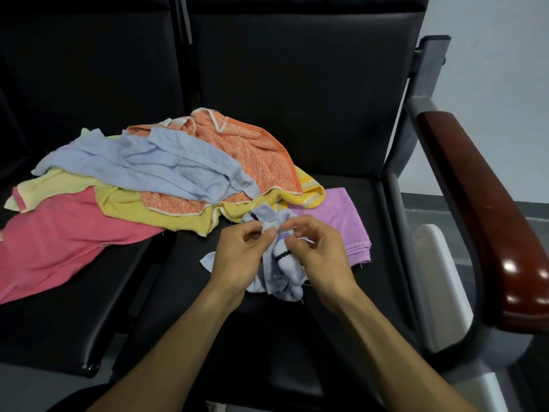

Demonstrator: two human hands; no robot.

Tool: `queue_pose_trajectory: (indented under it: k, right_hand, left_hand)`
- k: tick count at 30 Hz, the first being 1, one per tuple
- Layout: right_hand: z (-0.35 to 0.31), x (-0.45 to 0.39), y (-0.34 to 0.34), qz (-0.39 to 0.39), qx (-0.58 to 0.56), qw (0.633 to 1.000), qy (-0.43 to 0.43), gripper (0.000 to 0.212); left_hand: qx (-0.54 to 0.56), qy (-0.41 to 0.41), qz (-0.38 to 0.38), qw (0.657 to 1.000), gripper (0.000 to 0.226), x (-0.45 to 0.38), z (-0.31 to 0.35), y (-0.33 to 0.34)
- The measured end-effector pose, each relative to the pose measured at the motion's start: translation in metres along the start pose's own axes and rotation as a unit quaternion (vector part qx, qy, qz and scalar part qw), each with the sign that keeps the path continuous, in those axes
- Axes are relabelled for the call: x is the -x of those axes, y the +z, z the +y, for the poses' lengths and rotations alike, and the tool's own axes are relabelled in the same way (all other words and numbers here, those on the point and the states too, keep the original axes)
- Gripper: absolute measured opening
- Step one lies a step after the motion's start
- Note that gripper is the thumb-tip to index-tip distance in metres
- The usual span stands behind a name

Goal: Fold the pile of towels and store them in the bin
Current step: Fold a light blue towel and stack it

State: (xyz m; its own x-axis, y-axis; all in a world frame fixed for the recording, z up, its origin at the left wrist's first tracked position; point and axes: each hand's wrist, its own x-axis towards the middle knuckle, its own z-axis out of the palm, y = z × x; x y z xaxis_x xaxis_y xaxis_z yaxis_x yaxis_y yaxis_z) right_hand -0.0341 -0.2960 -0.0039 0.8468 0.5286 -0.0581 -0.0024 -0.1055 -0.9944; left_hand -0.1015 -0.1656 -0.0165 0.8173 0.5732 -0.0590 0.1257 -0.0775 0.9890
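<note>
Head-worn view, facing forward and down, close over black seat [326, 307]

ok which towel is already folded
The purple towel, lying flat and squared on the seat right of the pile; the pink, yellow, orange and blue ones are still crumpled.

The towel pile [154, 179] covers the back and left of the seats [297, 337]. A purple towel [335, 224] lies just to its right. The armrest [490, 221] closes the right side. The seat front, near the person, is bare.
</note>
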Motion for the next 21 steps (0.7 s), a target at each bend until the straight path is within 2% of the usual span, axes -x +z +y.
queue_pose_trajectory:
  k: [2, 4, 8, 10, 12, 16, 18, 21]
  right_hand:
    - [-0.003, 0.000, -0.001, -0.028, -0.028, 0.999, 0.028, 0.040]
    - [-0.005, 0.002, 0.000, -0.052, -0.033, 0.998, 0.031, 0.043]
    - [0.000, 0.001, -0.001, 0.011, 0.179, 0.982, -0.060, 0.026]
    - [0.000, 0.001, 0.000, 0.030, 0.222, 0.971, -0.079, 0.014]
    - [0.003, 0.001, 0.002, 0.040, 0.260, 0.958, -0.116, 0.023]
    - [0.004, 0.000, 0.001, 0.080, 0.267, 0.940, -0.199, 0.027]
    - [0.002, 0.000, 0.000, 0.087, 0.250, 0.940, -0.215, 0.030]
    - [0.000, 0.000, 0.002, 0.077, 0.184, 0.962, -0.184, 0.037]
  left_hand:
    - [-0.011, -0.002, 0.010, 1.000, 0.031, 0.000, 0.001, 0.000]
    - [-0.008, -0.001, 0.009, 1.000, 0.024, -0.001, -0.001, -0.001]
    - [-0.004, 0.004, 0.014, 1.000, 0.038, -0.004, -0.005, -0.004]
    - [-0.004, 0.009, 0.014, 1.000, 0.038, -0.004, -0.006, -0.003]
    - [0.001, 0.006, 0.012, 1.000, 0.029, -0.005, -0.007, -0.003]
    - [0.011, 0.002, 0.002, 1.000, 0.005, -0.001, -0.001, 0.000]
    - [0.022, 0.012, -0.016, 1.000, 0.005, 0.002, 0.004, 0.001]
    - [0.032, 0.028, -0.044, 0.998, 0.009, 0.005, 0.010, 0.004]
